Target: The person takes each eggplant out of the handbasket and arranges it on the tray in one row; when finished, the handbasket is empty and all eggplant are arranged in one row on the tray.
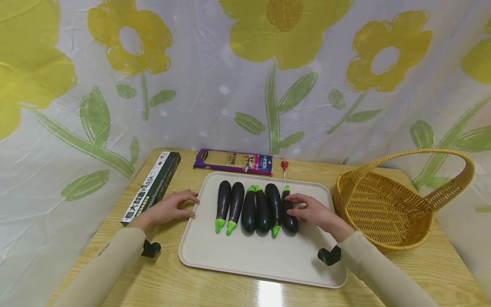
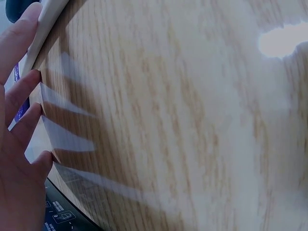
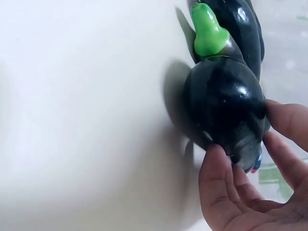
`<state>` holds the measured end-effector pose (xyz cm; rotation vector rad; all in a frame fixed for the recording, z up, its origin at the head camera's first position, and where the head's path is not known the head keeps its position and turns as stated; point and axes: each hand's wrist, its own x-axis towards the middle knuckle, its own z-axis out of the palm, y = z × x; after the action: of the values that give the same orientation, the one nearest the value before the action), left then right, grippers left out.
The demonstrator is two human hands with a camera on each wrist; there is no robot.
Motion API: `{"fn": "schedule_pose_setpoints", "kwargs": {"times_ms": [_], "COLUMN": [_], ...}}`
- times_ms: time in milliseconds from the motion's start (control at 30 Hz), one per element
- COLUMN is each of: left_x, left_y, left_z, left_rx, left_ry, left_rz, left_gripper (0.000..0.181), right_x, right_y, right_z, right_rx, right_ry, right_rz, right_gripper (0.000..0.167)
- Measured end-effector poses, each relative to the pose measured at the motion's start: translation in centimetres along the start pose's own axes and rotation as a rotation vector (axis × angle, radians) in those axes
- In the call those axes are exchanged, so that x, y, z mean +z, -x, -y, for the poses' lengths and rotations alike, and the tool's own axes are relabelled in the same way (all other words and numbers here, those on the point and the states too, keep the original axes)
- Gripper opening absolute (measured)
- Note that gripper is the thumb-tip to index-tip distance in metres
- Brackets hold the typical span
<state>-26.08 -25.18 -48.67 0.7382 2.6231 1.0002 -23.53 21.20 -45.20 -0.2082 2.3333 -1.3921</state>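
Note:
Several dark purple eggplants [image 1: 248, 212] lie side by side in a row on a pale tray [image 1: 245, 258]. Some green stem ends point toward me, others away. My right hand [image 1: 312, 211] grips the rightmost eggplant [image 1: 290, 221] with thumb and fingertips; in the right wrist view this eggplant [image 3: 224, 96] sits between the thumb and fingers, beside its neighbour's green stem [image 3: 209, 31]. At the tray's left rim is my left hand [image 1: 170, 207], fingers spread and loosely bent, fingertips at the edge and nothing held. The left wrist view shows these fingers [image 2: 21, 96] over the wooden table.
To the left lies a long black-and-white pasta box [image 1: 151, 187]. Behind the tray are a purple packet [image 1: 234, 162] and a red lollipop [image 1: 284, 164]. A wicker basket [image 1: 383, 209] with a tall handle stands right of the tray, and a flowered curtain [image 1: 199, 98] hangs behind the table.

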Motion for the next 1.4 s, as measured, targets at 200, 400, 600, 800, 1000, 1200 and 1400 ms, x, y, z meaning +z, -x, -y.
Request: {"fn": "schedule_pose_setpoints", "kwargs": {"times_ms": [200, 400, 600, 800, 1000, 1200, 1400], "left_x": [0.0, 0.1, 0.0, -0.1, -0.1, 0.0, 0.0], "left_y": [0.0, 0.0, -0.1, -0.1, -0.1, -0.1, -0.1], "left_z": [0.0, 0.2, 0.0, 0.0, 0.2, 0.2, 0.1], "left_rx": [0.005, 0.003, 0.004, 0.006, 0.004, 0.012, 0.012], "left_ry": [-0.004, 0.004, 0.004, 0.002, 0.001, 0.0, -0.004], "left_rz": [0.001, 0.001, 0.003, 0.002, 0.004, 0.003, -0.001], "left_gripper": [0.04, 0.04, 0.04, 0.039, 0.04, 0.04, 0.041], "right_x": [0.0, 0.1, 0.2, 0.1, 0.1, -0.4, -1.4], "right_y": [0.2, 0.5, 0.8, 0.7, 0.7, 1.2, 2.3], "right_z": [-0.1, -0.3, -0.1, -0.1, -0.2, -0.1, -0.1], "right_rx": [0.002, -0.009, -0.015, -0.026, -0.025, -0.048, -0.096], "right_ry": [-0.007, -0.013, -0.025, -0.023, -0.026, -0.04, -0.067], "right_rz": [0.001, 0.002, 0.0, 0.008, 0.017, 0.008, -0.022], "right_gripper": [0.047, 0.047, 0.046, 0.045, 0.044, 0.045, 0.045]}}
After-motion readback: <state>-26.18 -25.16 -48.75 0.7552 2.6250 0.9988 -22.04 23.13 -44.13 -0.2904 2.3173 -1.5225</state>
